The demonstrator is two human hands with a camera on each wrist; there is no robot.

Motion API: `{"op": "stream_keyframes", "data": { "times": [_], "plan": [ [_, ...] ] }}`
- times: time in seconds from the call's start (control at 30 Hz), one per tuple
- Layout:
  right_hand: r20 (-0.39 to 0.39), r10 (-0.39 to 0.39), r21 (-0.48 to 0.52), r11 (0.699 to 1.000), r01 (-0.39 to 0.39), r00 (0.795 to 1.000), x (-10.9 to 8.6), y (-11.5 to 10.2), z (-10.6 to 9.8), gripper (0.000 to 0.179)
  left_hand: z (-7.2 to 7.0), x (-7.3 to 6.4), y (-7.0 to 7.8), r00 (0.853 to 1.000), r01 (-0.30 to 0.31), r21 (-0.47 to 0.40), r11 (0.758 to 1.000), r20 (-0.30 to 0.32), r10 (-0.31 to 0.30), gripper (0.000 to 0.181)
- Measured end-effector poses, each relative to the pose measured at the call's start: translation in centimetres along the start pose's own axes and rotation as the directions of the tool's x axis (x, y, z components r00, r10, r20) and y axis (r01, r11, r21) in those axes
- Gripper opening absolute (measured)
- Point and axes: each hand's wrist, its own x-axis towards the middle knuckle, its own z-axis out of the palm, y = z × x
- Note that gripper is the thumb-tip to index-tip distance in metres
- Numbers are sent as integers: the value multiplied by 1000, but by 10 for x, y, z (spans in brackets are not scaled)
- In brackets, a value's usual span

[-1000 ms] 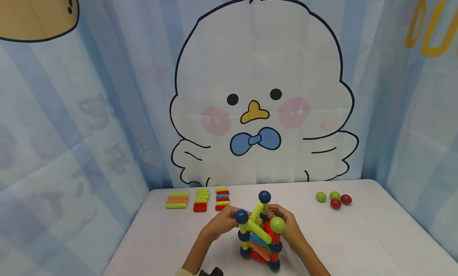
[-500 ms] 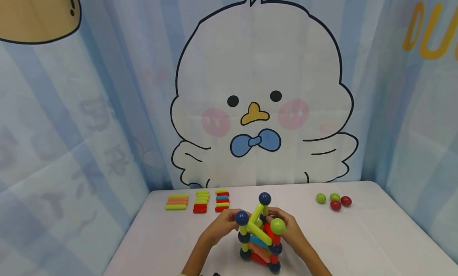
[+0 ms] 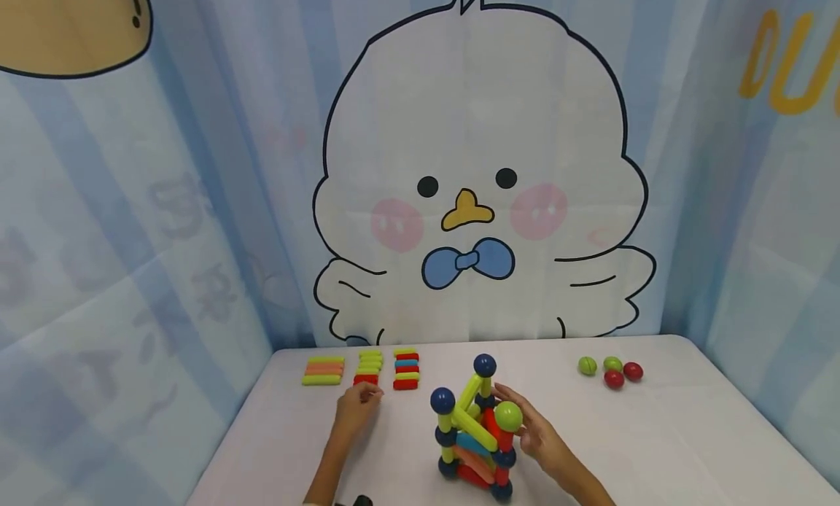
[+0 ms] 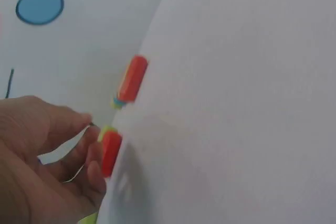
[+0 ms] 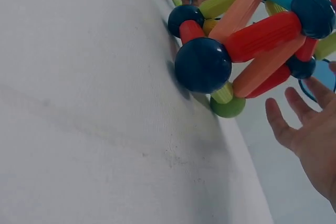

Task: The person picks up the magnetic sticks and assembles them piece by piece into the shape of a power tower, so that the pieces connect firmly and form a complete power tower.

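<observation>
A magnetic stick-and-ball structure (image 3: 474, 433) stands on the table, built from navy and green balls joined by yellow-green, red, orange and blue rods. My right hand (image 3: 541, 437) is at its right side, fingers extended and spread near a navy ball (image 5: 301, 66) in the right wrist view. My left hand (image 3: 357, 409) is away from the structure, at the front end of the middle row of short rods. Its fingers are loosely bent beside a red rod (image 4: 111, 153) in the left wrist view, overlapping its edge, with nothing seen gripped.
Left of the middle row lie yellow-green and orange rods (image 3: 323, 370); right of it is a row of mixed-colour rods (image 3: 406, 369). Two green balls (image 3: 587, 366) and two red balls (image 3: 614, 379) lie at the back right. A printed curtain (image 3: 472, 127) hangs behind the table.
My left hand has left the structure and moved left to the middle rod row. My right hand has eased slightly outward, its fingers straighter. The structure stands in place.
</observation>
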Motion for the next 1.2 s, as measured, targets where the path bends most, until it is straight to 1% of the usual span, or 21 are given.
{"op": "stream_keyframes", "data": {
  "times": [0.03, 0.1, 0.17, 0.2, 0.27, 0.33, 0.4, 0.47, 0.53, 0.6, 0.67, 0.7, 0.77, 0.8, 0.93, 1.0, 1.03, 1.07, 1.1, 1.13, 1.2],
  "plan": [
    [24, 10, -18, 1000, -9, 1000, -2, -2, 1, 62, -4, 4, -7, 997, 29, 26, 999, -67, -28, 10],
    [50, 58, -48, 997, -56, 997, -5, -5, 5, 73, -14, 11, -19, 982, 69, 99, 993, -181, -51, 12],
    [54, 107, -81, 991, -103, 993, -6, -8, 8, 82, -22, 16, -29, 968, 94, 178, 980, -246, -48, 21],
    [48, 128, -97, 988, -123, 991, -6, -9, 10, 84, -26, 17, -33, 964, 106, 221, 970, -260, -46, 26],
    [30, 148, -121, 982, -144, 989, -6, -10, 12, 84, -32, 19, -42, 964, 118, 319, 940, -263, -32, 36],
    [18, 147, -142, 980, -143, 989, -5, -11, 12, 80, -37, 19, -48, 969, 134, 391, 911, -242, -38, 43],
    [19, 126, -144, 982, -122, 992, -4, -10, 10, 74, -39, 20, -51, 975, 142, 442, 886, -216, -49, 48],
    [36, 81, -137, 988, -76, 996, -3, -8, 8, 66, -41, 21, -52, 980, 146, 477, 867, -187, -62, 50],
    [59, 18, -94, 995, -12, 998, -2, -5, 5, 59, -42, 22, -51, 983, 151, 501, 852, -165, -77, 50],
    [93, -39, 1, 999, 39, 995, 0, -2, 2, 54, -43, 23, -50, 984, 153, 521, 840, -158, -81, 48],
    [125, -72, 97, 993, 60, 990, 2, 0, 0, 51, -44, 23, -48, 983, 158, 536, 830, -166, -80, 45],
    [137, -78, 145, 988, 58, 987, 3, 1, -2, 49, -45, 23, -47, 982, 160, 541, 826, -174, -76, 43],
    [163, -67, 223, 974, 30, 984, 5, 1, -4, 47, -47, 21, -45, 979, 164, 563, 810, -196, -62, 39],
    [170, -60, 240, 971, 18, 984, 6, 2, -5, 46, -48, 20, -44, 976, 170, 574, 801, -210, -57, 38],
    [183, -24, 270, 962, -27, 983, 10, 3, -9, 43, -51, 16, -40, 966, 208, 633, 746, -251, -57, 39],
    [182, -14, 277, 960, -38, 983, 12, 4, -11, 42, -51, 16, -39, 963, 230, 642, 732, -258, -77, 40],
    [181, -10, 281, 959, -42, 983, 13, 4, -12, 41, -51, 16, -38, 963, 237, 643, 728, -254, -89, 41],
    [179, -10, 285, 958, -42, 984, 14, 5, -13, 41, -52, 15, -38, 964, 239, 637, 733, -248, -98, 41],
    [177, -11, 292, 955, -42, 984, 16, 5, -14, 41, -51, 14, -37, 965, 238, 625, 743, -242, -105, 40],
    [176, -12, 299, 953, -42, 984, 17, 6, -15, 41, -51, 13, -36, 966, 235, 609, 758, -236, -110, 38],
    [171, 4, 314, 948, -59, 985, 18, 6, -17, 43, -48, 10, -35, 968, 214, 542, 812, -229, -102, 36]
  ]
}}
